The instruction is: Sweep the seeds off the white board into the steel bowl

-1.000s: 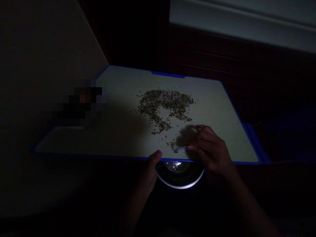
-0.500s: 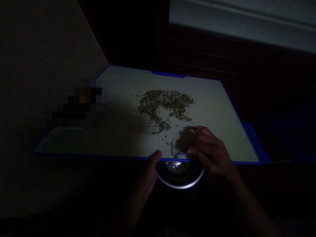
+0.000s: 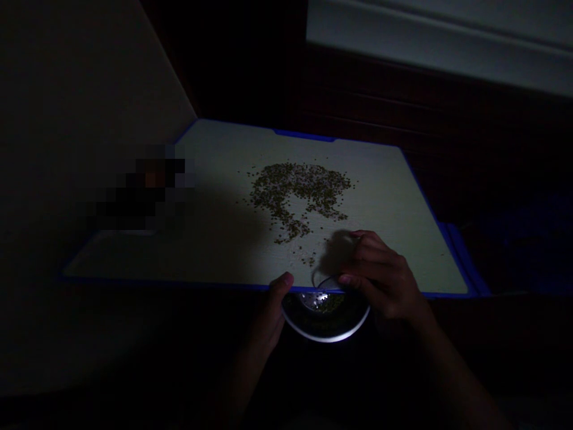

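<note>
Small greenish beans or seeds point(image 3: 286, 179) lie spread over the pale, blue-edged table point(image 3: 215, 245). At its near edge, my right hand point(image 3: 380, 272) pinches a thin piece with a rounded edge point(image 3: 329, 283); its kind is unclear in the dark. Below that edge is a metal bowl point(image 3: 329, 340), with more of the green grains inside. My left hand point(image 3: 275, 304) grips the bowl's left side, its thumb up against the table edge and its other fingers mostly hidden. A few grains lie just ahead of the thin piece.
A pixelated dark patch point(image 3: 138, 191) covers the table's left end. Behind it rises a wall point(image 3: 89, 71). A pale ledge point(image 3: 439, 42) runs across the upper right. Something blue point(image 3: 541, 239) lies in the gloom at the right. The room is very dark.
My right hand and the thin piece have shifted very slightly towards the near edge. Grains that lay at the piece's tip no longer show there. My left hand and the bowl stay put.
</note>
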{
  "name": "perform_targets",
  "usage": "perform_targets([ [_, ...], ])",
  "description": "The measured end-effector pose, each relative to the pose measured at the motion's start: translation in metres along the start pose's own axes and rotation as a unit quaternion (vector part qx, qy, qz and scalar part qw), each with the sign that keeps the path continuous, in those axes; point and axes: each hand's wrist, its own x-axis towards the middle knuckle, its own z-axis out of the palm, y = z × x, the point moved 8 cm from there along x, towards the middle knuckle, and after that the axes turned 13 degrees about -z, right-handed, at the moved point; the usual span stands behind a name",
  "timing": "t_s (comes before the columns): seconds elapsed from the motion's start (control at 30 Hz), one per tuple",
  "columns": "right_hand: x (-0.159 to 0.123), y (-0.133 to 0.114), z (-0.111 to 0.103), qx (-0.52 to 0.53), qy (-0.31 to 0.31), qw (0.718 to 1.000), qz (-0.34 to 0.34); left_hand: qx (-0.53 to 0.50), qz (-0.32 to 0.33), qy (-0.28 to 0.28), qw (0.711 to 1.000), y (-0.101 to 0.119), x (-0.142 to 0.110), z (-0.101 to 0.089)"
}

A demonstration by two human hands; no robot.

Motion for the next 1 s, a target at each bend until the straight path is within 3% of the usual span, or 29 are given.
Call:
perform_targets([
  [0.13,-0.003,0.003,-0.003,-0.021,0.026,0.999,0.009,-0.019,0.021,0.000,1.000,0.002,-0.001,-0.002],
  [0.37,-0.010,0.015,-0.007,-0.167,0.057,0.983,0.046,-0.021,0.037,0.009,0.999,0.005,-0.003,-0.002],
  [0.67,-0.006,0.013,0.001,-0.179,-0.001,0.984,0.025,-0.028,0.047,0.024,0.998,0.006,-0.002,-0.003],
  [1.0,-0.011,0.014,-0.002,-0.163,0.009,0.986,0.024,-0.012,0.030,0.004,0.999,0.004,-0.004,-0.001],
])
